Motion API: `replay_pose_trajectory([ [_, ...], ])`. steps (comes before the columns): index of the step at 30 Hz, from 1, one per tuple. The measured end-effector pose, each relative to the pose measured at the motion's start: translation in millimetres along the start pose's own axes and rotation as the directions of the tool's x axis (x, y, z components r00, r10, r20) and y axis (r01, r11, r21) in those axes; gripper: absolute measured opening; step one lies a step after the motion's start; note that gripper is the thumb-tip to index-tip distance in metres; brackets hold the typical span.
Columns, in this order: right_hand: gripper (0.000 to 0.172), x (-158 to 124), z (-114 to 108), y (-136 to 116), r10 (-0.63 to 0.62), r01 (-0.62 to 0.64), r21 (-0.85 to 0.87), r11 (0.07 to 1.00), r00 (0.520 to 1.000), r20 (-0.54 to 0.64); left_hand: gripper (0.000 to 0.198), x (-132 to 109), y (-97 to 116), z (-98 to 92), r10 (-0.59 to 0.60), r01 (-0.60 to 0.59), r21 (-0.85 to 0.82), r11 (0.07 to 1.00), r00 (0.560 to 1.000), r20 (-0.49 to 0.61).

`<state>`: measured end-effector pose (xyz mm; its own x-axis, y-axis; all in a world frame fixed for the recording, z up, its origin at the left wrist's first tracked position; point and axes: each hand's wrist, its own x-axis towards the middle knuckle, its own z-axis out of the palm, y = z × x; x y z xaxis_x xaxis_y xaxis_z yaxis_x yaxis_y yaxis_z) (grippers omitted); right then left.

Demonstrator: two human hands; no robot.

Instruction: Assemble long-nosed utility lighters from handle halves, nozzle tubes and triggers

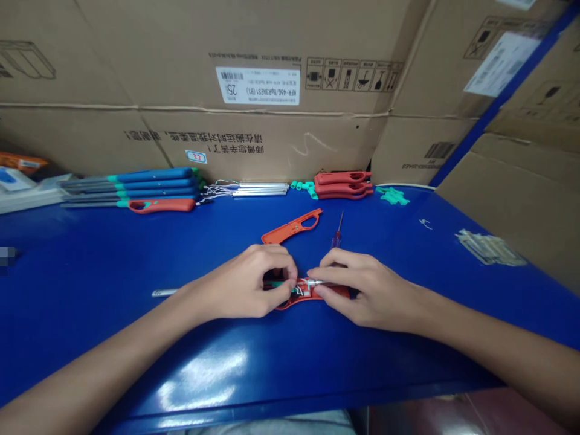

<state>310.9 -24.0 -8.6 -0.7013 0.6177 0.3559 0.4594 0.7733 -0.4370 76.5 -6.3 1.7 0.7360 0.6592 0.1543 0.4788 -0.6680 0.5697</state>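
An open orange-red lighter casing half (312, 296) lies between my hands, with white wires (299, 290) and small green and white parts inside. My left hand (256, 284) is closed over its left end, thumb and forefinger pinched at the wires. A silver metal tube (164, 293) sticks out to the left beyond that hand. My right hand (367, 287) is closed at the right end, forefinger and thumb around a slim silver piece (316, 282) over the casing; its far part is hidden. Beyond my hands are another orange casing half (292, 227) and a purple-handled screwdriver (336, 237).
Behind stand blue-handled lighters (156, 184), a red-handled one (163, 206), silver tubes with wires (260, 190), red casings (343, 185) and green parts (392, 196). Clear small parts (490, 248) lie right. Cardboard (272, 139) walls the blue table (104, 254).
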Motion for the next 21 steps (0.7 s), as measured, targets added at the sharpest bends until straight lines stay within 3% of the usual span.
replay_pose_trajectory([
  [21, 0.021, 2.2, -0.5, -0.4, -0.004, 0.003, -0.023, 1.0, 1.0, -0.007, 0.012, 1.3, -0.7, 0.5, 0.003, -0.003, 0.012, 1.0, 1.0, -0.004],
])
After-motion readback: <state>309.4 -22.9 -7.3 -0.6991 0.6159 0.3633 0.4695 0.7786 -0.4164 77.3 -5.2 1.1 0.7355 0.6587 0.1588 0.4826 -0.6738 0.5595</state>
